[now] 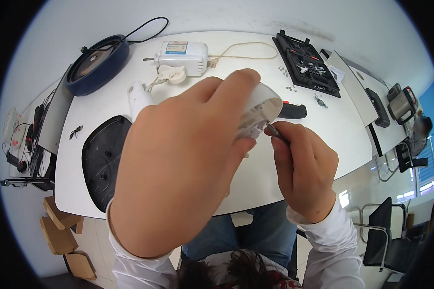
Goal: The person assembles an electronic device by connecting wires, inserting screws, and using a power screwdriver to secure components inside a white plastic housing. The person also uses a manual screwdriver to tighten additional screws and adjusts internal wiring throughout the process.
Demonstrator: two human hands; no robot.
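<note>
— Gripping a white housing [263, 108] in the left hand [178, 164], is that right?

— Yes, fingers wrapped over its top, lifted above the table [323, 130], open end turned toward the right hand [304, 168].

— And the right one?

— Closed round a thin tool [276, 132], its tip touching the housing's ribbed inside. What sort of tool, I cannot tell; the fist hides the handle.

— What lies around?

— A black round base plate [103, 159] to the left, partly under the left hand. Behind it a dark blue ring [96, 65] with a black cord. A white motor unit [183, 58] with a beige cord sits at the far edge. A black tool tray [306, 65] stands far right, small screws [287, 79] just beside it, and a black grip with a red spot [294, 111] lies right behind the housing.
</note>
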